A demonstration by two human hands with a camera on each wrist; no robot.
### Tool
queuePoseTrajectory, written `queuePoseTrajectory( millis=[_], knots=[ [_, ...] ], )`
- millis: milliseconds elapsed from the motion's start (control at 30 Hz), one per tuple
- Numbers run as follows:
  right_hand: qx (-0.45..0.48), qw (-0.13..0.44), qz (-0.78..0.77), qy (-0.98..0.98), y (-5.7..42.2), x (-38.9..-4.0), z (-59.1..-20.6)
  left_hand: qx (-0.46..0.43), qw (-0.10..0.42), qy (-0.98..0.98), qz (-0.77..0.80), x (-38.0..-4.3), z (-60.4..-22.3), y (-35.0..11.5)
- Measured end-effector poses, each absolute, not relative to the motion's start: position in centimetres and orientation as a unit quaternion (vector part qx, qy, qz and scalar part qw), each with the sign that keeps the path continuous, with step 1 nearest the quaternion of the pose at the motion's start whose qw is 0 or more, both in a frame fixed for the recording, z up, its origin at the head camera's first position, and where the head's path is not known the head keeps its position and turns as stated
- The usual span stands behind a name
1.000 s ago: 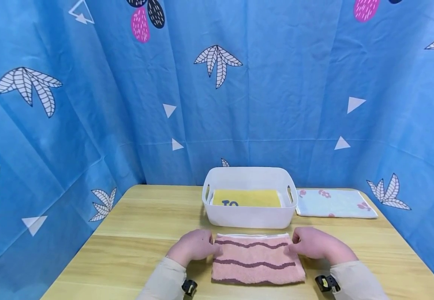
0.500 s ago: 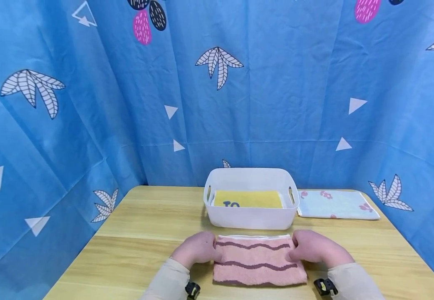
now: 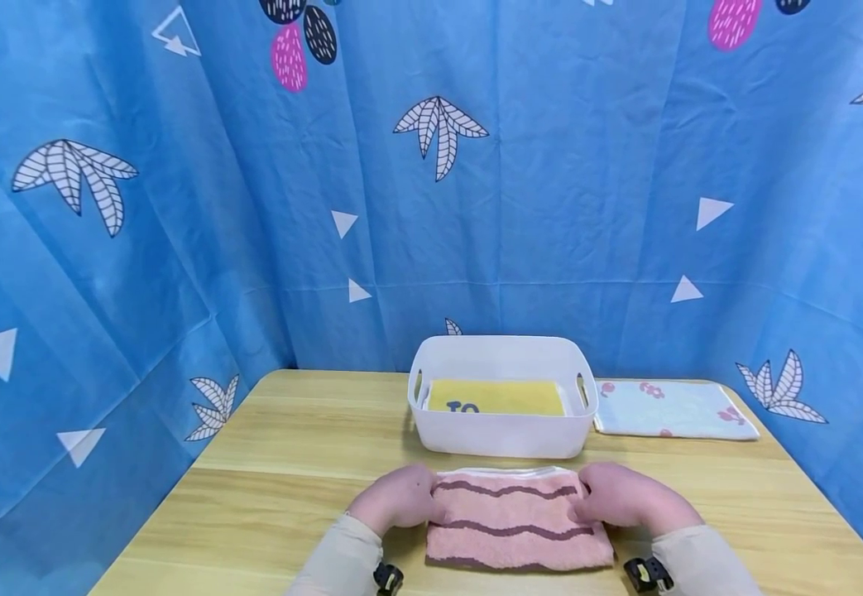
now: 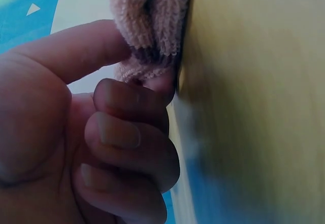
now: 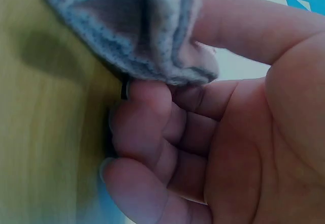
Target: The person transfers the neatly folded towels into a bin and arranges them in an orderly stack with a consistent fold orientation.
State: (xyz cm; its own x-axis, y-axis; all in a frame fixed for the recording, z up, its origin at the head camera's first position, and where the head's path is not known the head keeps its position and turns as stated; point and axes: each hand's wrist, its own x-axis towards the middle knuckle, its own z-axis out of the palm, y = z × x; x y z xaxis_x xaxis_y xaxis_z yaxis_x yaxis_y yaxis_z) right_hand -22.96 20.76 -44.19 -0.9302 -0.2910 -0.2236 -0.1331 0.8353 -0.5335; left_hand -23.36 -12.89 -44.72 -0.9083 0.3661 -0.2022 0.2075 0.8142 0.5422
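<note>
A folded pink towel (image 3: pixel 513 521) with wavy dark stripes lies on the table in front of the white basket. At its left edge, my left hand (image 3: pixel 401 499) pinches the folded layers; in the left wrist view the thumb presses on the towel (image 4: pixel 152 21) while the index finger goes beneath it. My right hand (image 3: pixel 620 499) pinches the opposite edge the same way. The right wrist view shows the towel's folded layers (image 5: pixel 132 36) between thumb and fingers, with the other fingers curled below.
Behind the towel stands the white basket (image 3: pixel 501 434), holding a folded yellow towel (image 3: pixel 505 397). A folded pale towel with pink flowers (image 3: pixel 673 410) lies right of the basket. Wooden table (image 3: pixel 290 463) extends to both sides, with blue curtain (image 3: pixel 431 232) around it.
Both hands keep their places at the towel's side edges, and the fingers close in slightly on it. The whole head view shifts a little; basket and other towels stay put.
</note>
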Motion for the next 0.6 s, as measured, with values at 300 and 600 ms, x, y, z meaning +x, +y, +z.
queuePoseTrajectory(
  millis=[300, 600],
  knots=[
    [-0.145, 0.175, -0.312, 0.922, 21.7, -23.1, -44.5, 0.164, 0.162, 0.941, 0.249, -23.4, -44.4, -13.1],
    [-0.175, 0.192, -0.322, 0.910, 22.2, -23.2, -44.2, 0.194, 0.159, 0.941, 0.229, -23.8, -44.0, -13.4]
  ],
)
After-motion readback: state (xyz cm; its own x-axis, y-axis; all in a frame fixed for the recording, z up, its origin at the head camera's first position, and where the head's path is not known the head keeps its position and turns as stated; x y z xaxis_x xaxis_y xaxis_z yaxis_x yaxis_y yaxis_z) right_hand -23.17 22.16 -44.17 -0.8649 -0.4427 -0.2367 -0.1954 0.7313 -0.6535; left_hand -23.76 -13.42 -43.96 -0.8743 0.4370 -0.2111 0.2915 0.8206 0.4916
